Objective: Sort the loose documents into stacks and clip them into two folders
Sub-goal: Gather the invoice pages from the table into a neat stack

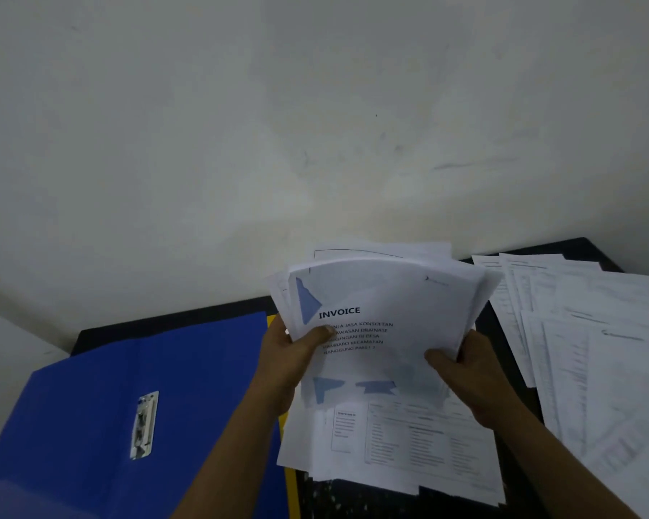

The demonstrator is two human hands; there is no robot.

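I hold a thick bundle of white documents (pixel 386 312) upright above the table, its front sheet headed INVOICE with blue shapes. My left hand (pixel 289 354) grips the bundle's left edge, thumb on the front page. My right hand (pixel 461 363) grips its lower right edge, thumb in front. An open blue folder (pixel 102 387) with a metal clip (pixel 143 425) lies flat at the left. Under it a yellow folder edge (pixel 291 485) shows. Below the bundle, a stack of printed sheets (pixel 398 443) lies on the table.
A black table (pixel 510 368) stands against a pale wall (pixel 315 125). Several loose printed pages (pixel 592 350) are fanned out on its right side, reaching the frame's right edge.
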